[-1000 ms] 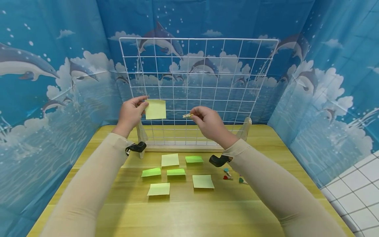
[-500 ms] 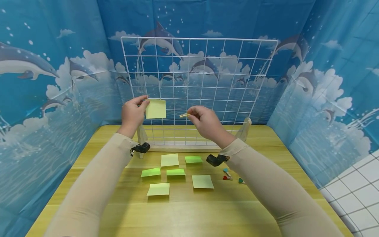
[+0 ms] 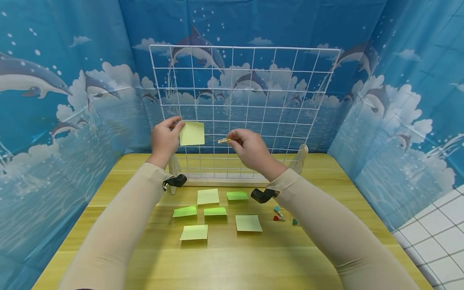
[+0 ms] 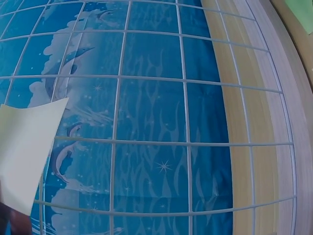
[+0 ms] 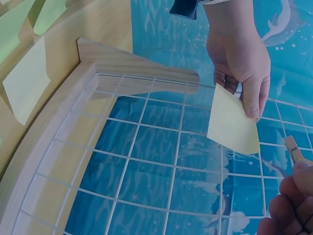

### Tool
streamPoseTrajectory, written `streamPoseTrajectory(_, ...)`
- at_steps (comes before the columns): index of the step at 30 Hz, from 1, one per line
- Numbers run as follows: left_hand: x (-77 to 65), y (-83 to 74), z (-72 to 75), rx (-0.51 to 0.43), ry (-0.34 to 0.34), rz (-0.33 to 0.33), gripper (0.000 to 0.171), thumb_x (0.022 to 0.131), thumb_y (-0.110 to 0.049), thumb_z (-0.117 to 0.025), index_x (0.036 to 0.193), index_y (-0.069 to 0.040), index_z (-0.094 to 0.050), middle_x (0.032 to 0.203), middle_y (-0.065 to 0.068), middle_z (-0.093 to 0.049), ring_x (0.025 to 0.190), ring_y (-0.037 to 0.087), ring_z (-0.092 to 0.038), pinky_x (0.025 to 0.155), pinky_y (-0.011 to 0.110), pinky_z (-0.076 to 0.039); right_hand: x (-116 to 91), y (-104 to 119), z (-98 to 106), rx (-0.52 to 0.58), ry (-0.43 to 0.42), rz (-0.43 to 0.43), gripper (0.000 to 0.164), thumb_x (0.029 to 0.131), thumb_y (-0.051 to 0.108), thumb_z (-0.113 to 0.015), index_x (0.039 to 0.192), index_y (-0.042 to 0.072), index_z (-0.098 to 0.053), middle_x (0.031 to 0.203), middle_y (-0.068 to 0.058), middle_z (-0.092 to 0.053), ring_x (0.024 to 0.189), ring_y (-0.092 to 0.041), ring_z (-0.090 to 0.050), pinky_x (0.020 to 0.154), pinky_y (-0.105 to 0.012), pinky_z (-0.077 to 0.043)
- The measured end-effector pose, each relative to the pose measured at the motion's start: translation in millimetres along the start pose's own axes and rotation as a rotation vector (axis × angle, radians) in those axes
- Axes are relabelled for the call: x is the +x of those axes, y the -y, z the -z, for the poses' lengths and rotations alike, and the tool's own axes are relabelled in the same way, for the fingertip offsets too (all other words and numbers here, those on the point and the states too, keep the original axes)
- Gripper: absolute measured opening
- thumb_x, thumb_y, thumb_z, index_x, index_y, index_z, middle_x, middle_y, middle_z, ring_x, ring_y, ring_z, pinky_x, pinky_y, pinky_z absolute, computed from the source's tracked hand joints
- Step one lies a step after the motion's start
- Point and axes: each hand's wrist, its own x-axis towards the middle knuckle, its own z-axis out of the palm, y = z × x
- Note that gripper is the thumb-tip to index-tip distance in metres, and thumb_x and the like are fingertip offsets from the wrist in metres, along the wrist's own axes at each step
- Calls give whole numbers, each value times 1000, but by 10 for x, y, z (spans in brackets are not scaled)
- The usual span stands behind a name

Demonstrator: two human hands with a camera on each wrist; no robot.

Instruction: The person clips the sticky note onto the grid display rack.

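Between thumb and fingers my left hand (image 3: 164, 137) pinches a pale yellow sticky note (image 3: 192, 133) by its left edge, holding it at the lower left of the white wire grid (image 3: 248, 107). The right wrist view shows the same note (image 5: 234, 120) in front of the wires, with the left thumb on its face. To the right of it, my right hand (image 3: 252, 150) pinches a small wooden clothespin (image 3: 224, 140), its tip pointing left toward the note and apart from it. In the right wrist view the clothespin (image 5: 292, 147) sticks up from the fingertips.
Yellow sticky notes (image 3: 248, 223) and green sticky notes (image 3: 215, 211) lie on the wooden table (image 3: 232, 262). Several small clothespins (image 3: 278, 218) with coloured hearts lie by the right forearm. A wooden foot (image 3: 299, 158) supports the grid. Dolphin-print curtains (image 3: 54, 181) enclose the table.
My right hand has moved slightly left with the clothespin, nearer the sticky note. My left hand and the note have shifted a little right.
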Motion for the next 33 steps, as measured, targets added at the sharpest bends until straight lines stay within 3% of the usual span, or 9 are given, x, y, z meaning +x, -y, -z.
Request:
streamPoseTrajectory(10,-16,-11,-36,-49,-21,30,38,107,-42,-61,135,-20,-73,111,7,-73,59,15,-50,51,29,-39,189,66,-29,-94,7,8,18,109,16,-60,120,7,-71,105,-9,-68,84,-22,-59,75,-38,-52)
streamPoseTrajectory(19,-35,13,-33,-60,-28,31,38,107,-43,-62,134,-19,-73,110,7,-73,54,14,-46,51,31,-38,467,237,-117,-141,73,-103,24,112,22,-53,127,8,-66,110,-6,-73,71,-21,-57,66,-34,-48)
streamPoseTrajectory(21,-43,18,-29,-64,-26,36,39,107,-44,-61,135,-19,-73,111,7,-73,56,15,-47,52,31,-39,532,266,-154,-166,83,-110,25,112,22,-52,128,8,-66,109,-7,-74,70,-21,-58,80,-37,-53)
streamPoseTrajectory(26,-55,26,-24,-77,-29,35,39,107,-44,-61,134,-18,-73,111,8,-73,63,19,-51,55,32,-41,637,346,-229,-213,74,-113,28,113,22,-52,131,8,-67,119,-9,-74,83,-21,-64,94,-42,-55)
streamPoseTrajectory(28,-55,30,-25,-75,-32,34,39,107,-44,-62,134,-19,-73,110,7,-73,64,19,-51,56,33,-41,655,378,-249,-233,59,-109,27,112,21,-53,130,8,-68,122,-8,-70,91,-21,-63,83,-37,-56)
streamPoseTrajectory(33,-55,30,-30,-74,-35,31,38,107,-44,-62,134,-19,-73,109,7,-73,59,17,-48,53,31,-39,703,445,-286,-323,42,-95,25,111,20,-55,127,9,-71,119,-7,-62,99,-20,-61,87,-33,-56)
